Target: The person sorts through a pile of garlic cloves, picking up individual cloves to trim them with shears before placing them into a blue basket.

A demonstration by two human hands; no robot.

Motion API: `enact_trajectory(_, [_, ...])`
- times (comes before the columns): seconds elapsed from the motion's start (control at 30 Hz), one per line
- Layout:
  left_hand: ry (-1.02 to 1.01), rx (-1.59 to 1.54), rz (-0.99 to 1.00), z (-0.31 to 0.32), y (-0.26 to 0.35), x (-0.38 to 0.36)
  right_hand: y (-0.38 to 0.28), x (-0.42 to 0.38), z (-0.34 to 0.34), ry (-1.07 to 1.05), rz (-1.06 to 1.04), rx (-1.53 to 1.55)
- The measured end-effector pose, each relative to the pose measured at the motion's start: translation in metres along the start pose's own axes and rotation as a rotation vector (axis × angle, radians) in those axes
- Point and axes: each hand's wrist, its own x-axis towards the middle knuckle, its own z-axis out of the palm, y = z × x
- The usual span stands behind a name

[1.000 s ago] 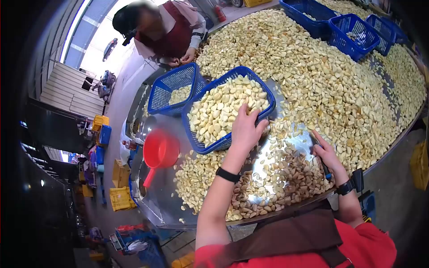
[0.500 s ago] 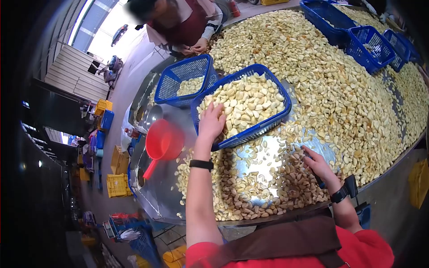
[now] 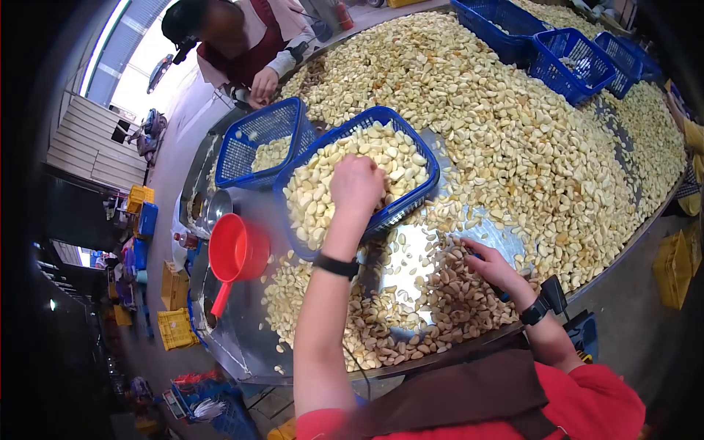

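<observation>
My left hand (image 3: 357, 183) is over a blue plastic basket (image 3: 433, 172) heaped with pale pieces that look like peeled garlic cloves (image 3: 396, 150). Its fingers are curled down and closed, and what they hold is hidden. My right hand (image 3: 493, 268) hovers low over loose cloves (image 3: 458, 297) near the table's front edge. Its fingers are closed around a slim tool with a dark and blue handle (image 3: 501, 295), perhaps a knife; the blade cannot be made out.
A second blue basket (image 3: 238, 172) with fewer cloves stands at the left, beyond a red scoop (image 3: 233, 253). A large clove heap (image 3: 506, 147) covers the metal table (image 3: 257, 334). More blue baskets (image 3: 576, 84) lie on it. A co-worker's hand (image 3: 264, 84) is across the table.
My left hand has gone from spread fingers on the cloves to a closed grasp, further right over the basket. The view has shifted, so everything sits more to the left. The co-worker's hands have moved.
</observation>
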Motion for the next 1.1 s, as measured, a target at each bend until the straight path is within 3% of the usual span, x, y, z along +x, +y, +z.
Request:
enact_trajectory(0.1, [-0.048,0.051,-0.009,0.032,0.006,0.019,0.012,0.001,-0.013,0.087,-0.06,-0.045])
enact_trajectory(0.13, [-0.073,0.015,-0.024,0.032,0.007,0.02,0.002,-0.003,-0.027,0.128,0.01,0.009])
enact_trajectory(0.23, [-0.069,-0.021,0.034,0.039,-0.002,0.018,0.007,0.0,-0.078,0.501,0.004,-0.152])
enact_trajectory(0.3, [0.005,0.0,0.167,0.041,-0.004,0.014,0.041,0.02,-0.117,0.81,-0.325,-0.584])
enact_trajectory(0.37, [0.06,-0.01,0.191,0.052,-0.009,0.01,0.019,0.016,-0.117,0.812,-0.153,-0.738])
enact_trajectory(0.43, [0.123,-0.023,0.215,0.058,-0.012,0.009,0.011,0.017,-0.095,0.782,-0.121,-0.676])
enact_trajectory(0.5, [0.221,-0.19,0.191,0.06,-0.016,0.005,0.026,0.018,-0.08,0.533,-0.075,-0.801])
enact_trajectory(0.57, [0.317,-0.276,0.174,0.04,-0.005,-0.008,0.035,0.018,-0.064,0.462,-0.09,-0.742])
enact_trajectory(0.63, [0.091,-1.046,-0.139,0.009,0.017,-0.034,0.045,0.022,-0.052,0.361,-0.163,-0.53])
enact_trajectory(0.73, [-0.027,-1.315,-0.104,0.008,0.032,-0.069,0.011,0.01,-0.027,0.277,-0.26,-0.448])
enact_trajectory(0.87, [-0.033,-1.559,-0.241,0.019,0.052,-0.103,-0.04,-0.001,-0.006,0.282,-0.515,-0.341])
enact_trajectory(0.9, [-0.041,-1.567,-0.247,0.023,0.057,-0.108,-0.05,-0.003,0.0,0.319,-0.618,-0.305])
enact_trajectory(0.97, [-0.04,-1.592,-0.239,0.027,0.061,-0.116,-0.071,-0.01,0.009,0.277,-0.621,-0.306])
enact_trajectory(1.03, [-0.069,-1.553,-0.254,0.028,0.058,-0.121,-0.076,-0.009,0.019,0.315,-0.838,-0.293])
enact_trajectory(1.1, [-0.093,-1.533,-0.218,0.028,0.055,-0.128,-0.077,-0.011,0.021,0.275,-0.791,-0.281])
